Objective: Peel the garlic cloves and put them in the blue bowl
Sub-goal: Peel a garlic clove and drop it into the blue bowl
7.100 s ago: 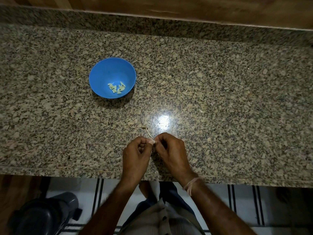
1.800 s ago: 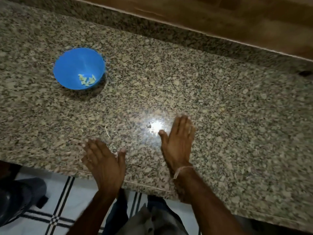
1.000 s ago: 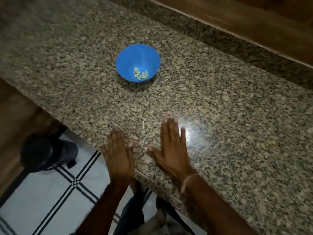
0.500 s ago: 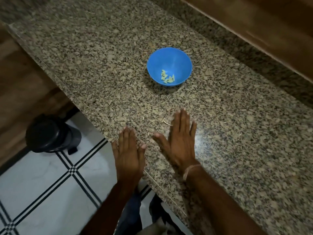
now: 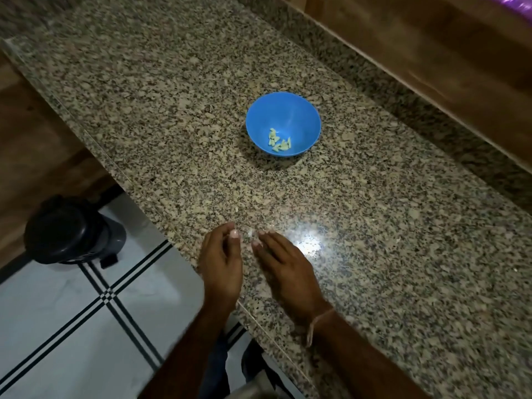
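The blue bowl (image 5: pixel 305 110) stands on the granite counter (image 5: pixel 403 226), with several pale peeled garlic cloves (image 5: pixel 279 142) in its bottom. My left hand (image 5: pixel 220 263) hovers at the counter's front edge, fingers loosely curled and empty. My right hand (image 5: pixel 283 269) lies beside it, fingers stretched flat over the stone, a thread band on the wrist. Between the fingertips of both hands sits a small pale scrap (image 5: pixel 250 233) on the counter; whether it is skin or clove I cannot tell. Both hands are well short of the bowl.
A dark round bin (image 5: pixel 69 228) stands on the white tiled floor (image 5: pixel 72 326) left of the counter. A wooden ledge (image 5: pixel 431 53) runs behind the granite backsplash. A bright light glare (image 5: pixel 308 240) shines on the stone next to my right hand.
The hands have drawn together at the counter's edge; the left fingers have curled from flat. The view has swung, so the bowl now sits further right in frame.
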